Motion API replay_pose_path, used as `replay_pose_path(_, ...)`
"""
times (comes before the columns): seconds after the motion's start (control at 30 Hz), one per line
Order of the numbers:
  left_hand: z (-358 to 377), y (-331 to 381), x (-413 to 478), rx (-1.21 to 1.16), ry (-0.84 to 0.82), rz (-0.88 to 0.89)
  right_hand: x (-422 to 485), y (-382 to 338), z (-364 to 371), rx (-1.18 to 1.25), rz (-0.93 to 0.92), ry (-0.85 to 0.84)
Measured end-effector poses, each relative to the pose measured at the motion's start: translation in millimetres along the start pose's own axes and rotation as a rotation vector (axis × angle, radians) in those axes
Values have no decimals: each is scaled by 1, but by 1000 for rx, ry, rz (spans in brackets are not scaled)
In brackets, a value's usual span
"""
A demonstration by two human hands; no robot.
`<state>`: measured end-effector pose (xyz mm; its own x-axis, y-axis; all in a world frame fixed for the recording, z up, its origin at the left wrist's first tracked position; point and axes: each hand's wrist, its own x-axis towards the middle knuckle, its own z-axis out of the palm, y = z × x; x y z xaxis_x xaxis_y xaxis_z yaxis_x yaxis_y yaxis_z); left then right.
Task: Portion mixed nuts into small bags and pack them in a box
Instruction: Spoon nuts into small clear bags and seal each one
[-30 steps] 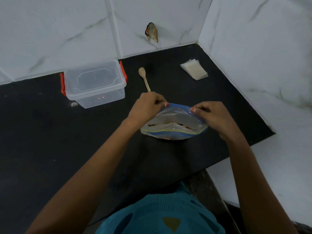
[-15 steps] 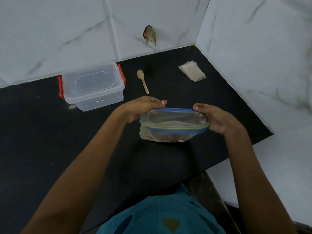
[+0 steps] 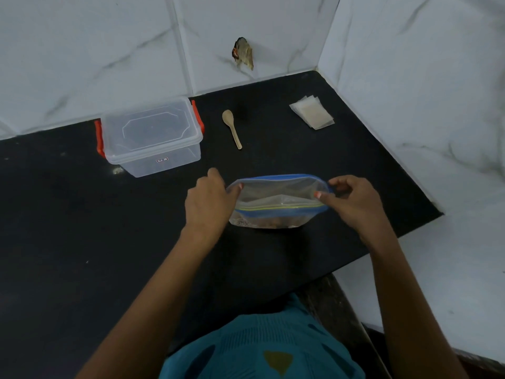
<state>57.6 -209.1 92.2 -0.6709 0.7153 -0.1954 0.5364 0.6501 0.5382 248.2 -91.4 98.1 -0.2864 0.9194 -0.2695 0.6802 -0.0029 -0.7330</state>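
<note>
Both hands pinch the zip bag [image 3: 278, 203] of nuts by its open mouth, left hand [image 3: 209, 203] and right hand [image 3: 355, 203] at opposite ends, fingers curled, above the worktop [image 3: 82, 242].

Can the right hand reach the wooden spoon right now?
Probably yes: only bare counter lies between the right hand and the wooden spoon, though it pinches the zip bag rim and must let go first.

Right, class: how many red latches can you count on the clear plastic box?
2. One red latch is on the box's left end, the other latch on its right end, nearer the wooden spoon. None show on the long sides.
</note>
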Motion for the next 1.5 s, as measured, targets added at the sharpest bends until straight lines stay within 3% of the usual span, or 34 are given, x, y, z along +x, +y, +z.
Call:
replay_pose_path(0.17,1,3,-8,-137,37,38,-5,2,7,34,46,97)
replay_pose_path(0.4,4,2,-14,-145,74,65,-2,-1,11,42,110,-40)
replay_pose_path(0.5,2,-2,-15,-187,71,68,-3,-1,8,59,75,5)
replay_pose_path(0.77,-15,-2,-7,-325,54,76,1,3,-12,306,124,49)
replay_pose_path(0.97,-9,-1,-3,-133,-45,109,1,6,-11,53,-23,43)
replay_pose_path(1.13,-6,4,-4,73,48,306,2,5,-9,-133,-285,119)
replay_pose_path(1.23,-9,8,-3,66,-28,372,5,3,-10,-252,-450,45)
replay_pose_path(1.5,-21,3,11,50,-110,322,17,-7,-36,-408,-526,-226)
